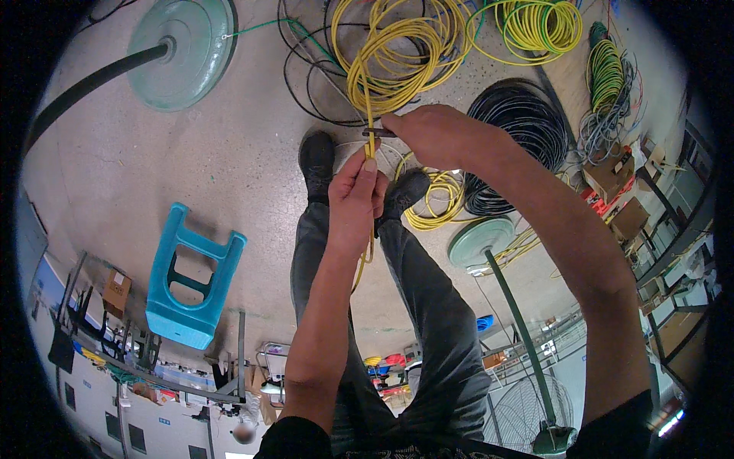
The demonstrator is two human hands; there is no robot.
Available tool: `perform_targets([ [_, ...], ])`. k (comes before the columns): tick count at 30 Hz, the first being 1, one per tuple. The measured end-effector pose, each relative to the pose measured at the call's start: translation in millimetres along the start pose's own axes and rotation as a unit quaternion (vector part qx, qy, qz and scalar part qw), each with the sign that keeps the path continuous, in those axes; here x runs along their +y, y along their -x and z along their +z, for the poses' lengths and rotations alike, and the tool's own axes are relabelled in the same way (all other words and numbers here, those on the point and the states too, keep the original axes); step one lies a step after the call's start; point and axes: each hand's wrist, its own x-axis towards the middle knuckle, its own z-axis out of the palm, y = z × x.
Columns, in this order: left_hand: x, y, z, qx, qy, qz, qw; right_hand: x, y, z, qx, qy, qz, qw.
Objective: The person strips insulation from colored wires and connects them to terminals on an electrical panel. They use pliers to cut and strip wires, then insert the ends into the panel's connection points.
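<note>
My left hand [355, 187] is closed around a doubled length of yellow cable [370, 111] in front of my legs. From the grip, the cable runs up to a large loose yellow coil [382, 93] on the floor, and another part hangs down between my knees. Just above the left fingers, my right hand [428, 138] is closed on a small dark hand tool [379, 132]. The tool crosses the cable and appears to touch it. Its exact kind cannot be made out, because the right fingers cover its handle.
To the right lies a thick black cable coil [535, 115], with a yellow-green coil [562, 34] beyond. A smaller yellow coil [436, 218] is by my right shoe. A blue stool [183, 314] lies left. Round green stand bases [180, 69] and cardboard boxes [609, 174] stand around.
</note>
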Motion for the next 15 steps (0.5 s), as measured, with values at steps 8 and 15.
perform_targets([
  [8, 0.9, 2.1, 2.3, 0.005, 0.004, -0.003, 1.000, 22.7, 5.5, -21.6, -0.091, -0.173, 0.009, 0.981],
  [15, -2.4, 4.6, 8.9, -0.001, 0.008, 0.003, 1.000, 34.0, 10.7, -12.1, -0.117, -0.210, 0.005, 0.971],
])
